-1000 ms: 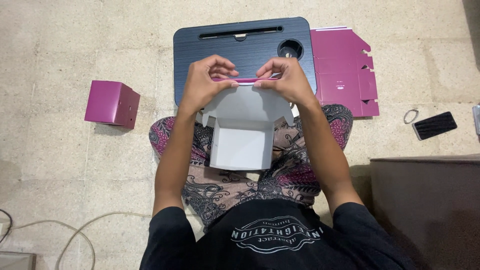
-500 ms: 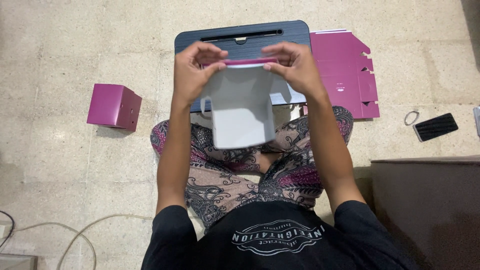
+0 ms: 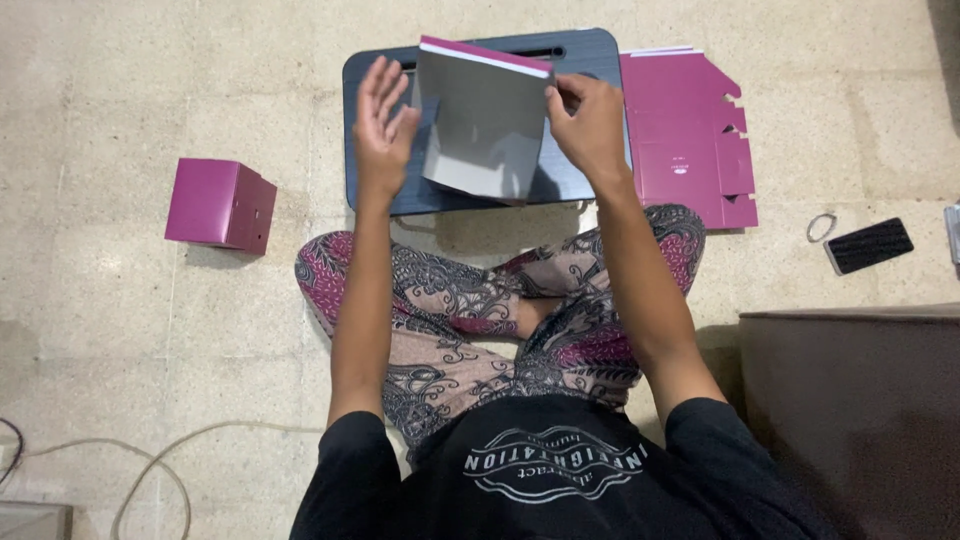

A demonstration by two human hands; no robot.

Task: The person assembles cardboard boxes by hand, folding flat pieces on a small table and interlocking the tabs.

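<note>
Half-formed magenta cardboard box, grey inside (image 3: 485,125): above dark lap-desk surface (image 3: 575,185), 12 o'clock. Right hand (image 3: 590,125) fingers pinch its edge; left hand (image 3: 383,125) released. Finished magenta box (image 3: 220,205) at 9 o'clock; flat magenta blanks (image 3: 685,135) remain.

Partly folded carton (image 3: 485,125): grey inner face toward the camera, magenta outer skin visible only as a thin strip along its top edge. It is held raised and tilted, at twelve o'clock from the sitter's crossed legs. Its right upper edge is pinched at three o'clock; its left side, at nine o'clock, is free. One grey flap folds inward at left.
</note>
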